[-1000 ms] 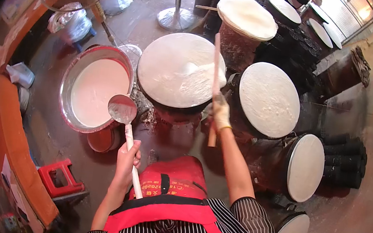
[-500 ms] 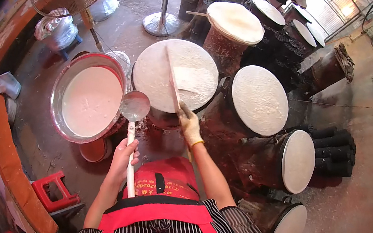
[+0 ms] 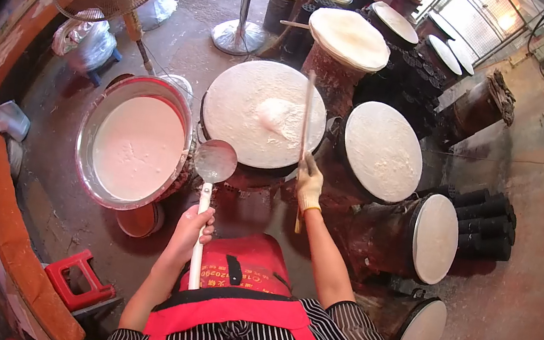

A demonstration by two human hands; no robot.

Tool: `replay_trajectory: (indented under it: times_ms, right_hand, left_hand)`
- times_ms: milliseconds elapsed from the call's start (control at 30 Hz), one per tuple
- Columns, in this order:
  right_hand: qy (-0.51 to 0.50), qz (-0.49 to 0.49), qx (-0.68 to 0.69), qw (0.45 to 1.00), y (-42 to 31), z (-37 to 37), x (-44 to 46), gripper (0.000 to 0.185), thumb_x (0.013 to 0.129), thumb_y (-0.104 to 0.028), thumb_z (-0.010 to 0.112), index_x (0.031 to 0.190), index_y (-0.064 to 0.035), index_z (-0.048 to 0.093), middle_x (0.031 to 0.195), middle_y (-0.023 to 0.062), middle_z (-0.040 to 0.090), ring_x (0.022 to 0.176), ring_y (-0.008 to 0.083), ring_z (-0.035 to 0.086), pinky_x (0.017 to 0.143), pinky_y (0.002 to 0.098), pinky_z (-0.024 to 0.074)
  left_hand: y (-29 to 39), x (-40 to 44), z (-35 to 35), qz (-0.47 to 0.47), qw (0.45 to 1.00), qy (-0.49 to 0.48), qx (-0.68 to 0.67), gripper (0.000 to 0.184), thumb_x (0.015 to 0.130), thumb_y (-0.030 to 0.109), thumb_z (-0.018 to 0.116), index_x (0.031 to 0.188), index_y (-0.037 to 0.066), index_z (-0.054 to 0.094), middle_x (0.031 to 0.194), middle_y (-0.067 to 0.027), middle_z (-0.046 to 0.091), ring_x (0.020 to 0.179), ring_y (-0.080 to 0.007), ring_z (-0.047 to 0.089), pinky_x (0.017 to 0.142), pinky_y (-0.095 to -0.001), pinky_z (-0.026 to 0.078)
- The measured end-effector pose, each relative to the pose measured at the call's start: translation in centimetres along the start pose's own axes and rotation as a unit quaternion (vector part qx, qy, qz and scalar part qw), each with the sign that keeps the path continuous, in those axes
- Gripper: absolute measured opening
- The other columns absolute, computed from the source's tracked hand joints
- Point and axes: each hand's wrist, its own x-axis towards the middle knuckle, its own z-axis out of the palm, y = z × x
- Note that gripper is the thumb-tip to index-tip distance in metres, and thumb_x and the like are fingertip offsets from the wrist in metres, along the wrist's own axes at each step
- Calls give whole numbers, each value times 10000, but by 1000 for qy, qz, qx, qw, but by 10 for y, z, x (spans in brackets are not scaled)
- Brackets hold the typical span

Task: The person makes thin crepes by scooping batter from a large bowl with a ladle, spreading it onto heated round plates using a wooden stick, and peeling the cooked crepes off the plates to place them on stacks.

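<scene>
Ladle [image 3: 215,161] gripped by its white handle in left hand [image 3: 191,230], beside basin of pale batter [image 3: 138,148], thin wooden spreader [image 3: 307,115] held in gloved right hand [image 3: 310,183], apparently at the right edge of the large batter-coated griddle [image 3: 253,107], another coated griddle [image 3: 383,151] to its right.

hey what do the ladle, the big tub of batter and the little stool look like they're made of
The ladle has a grey, slightly shiny bowl, probably metal; its smooth white handle could be plastic or coated. The tub looks like metal, judging by its greyish sheen, with reddish colour around the rim. The stool is likely moulded plastic, being evenly red and glossy.
</scene>
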Motion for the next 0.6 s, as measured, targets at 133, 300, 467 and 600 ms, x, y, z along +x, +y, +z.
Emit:
replay_trajectory:
  times_ms: [133,300,467,600]
  right_hand:
    - [-149,34,-56,987,16,-15,-64,371,961,-91,595,1315,17,566,1269,103,637,1150,127,566,998,245,407]
    - [-90,12,16,996,18,-36,-120,396,972,-83,573,1340,59,531,1333,100,584,1205,135,534,1024,253,396]
    - [-34,104,89,990,29,2,-131,379,958,-126,603,1329,-50,590,994,37,674,734,63,586,614,206,471]
    - [-131,268,213,930,1,25,-139,395,983,-222,586,1376,-196,558,611,-31,506,445,63,398,404,229,318]
  left_hand:
    - [10,32,0,2,999,16,34,120,985,151,554,946,83,462,756,1,464,558,-61,441,416,-191,338]
    - [44,123,1,71,987,21,140,132,957,107,539,910,75,420,719,-4,462,521,-87,440,419,-237,364]
    - [40,187,43,25,982,76,172,127,888,19,495,980,21,408,729,-41,467,530,-134,511,414,-273,460]
    - [29,243,14,-103,974,-109,-168,76,944,19,455,941,2,382,721,-27,449,480,-74,414,386,-211,385]
